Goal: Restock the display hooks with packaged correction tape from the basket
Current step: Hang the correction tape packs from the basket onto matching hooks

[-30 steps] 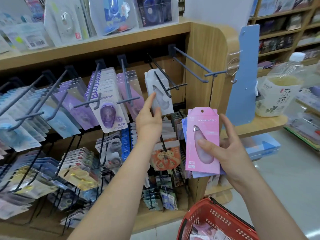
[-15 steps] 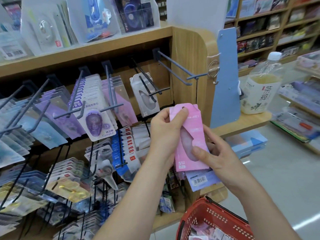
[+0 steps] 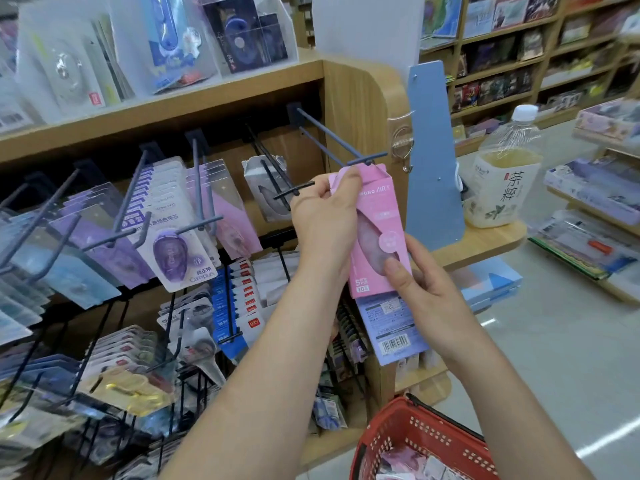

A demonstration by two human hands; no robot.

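A pink correction tape pack is held upright between both hands, its top just under the tip of a bare blue display hook. My left hand pinches the pack's top corner. My right hand grips its lower part, thumb on the front. A lilac pack with a barcode hangs behind the pink one in my right hand. The red basket sits at the bottom right with several packs inside.
Other hooks to the left carry purple, blue and white tape packs. A grey pack hangs on the neighbouring hook. A blue sign board and a drink bottle stand on the wooden shelf end at right.
My left hand came back from the grey pack on its hook and took the pink pack's top. Both hands lifted the pack up to the tip of the bare hook.
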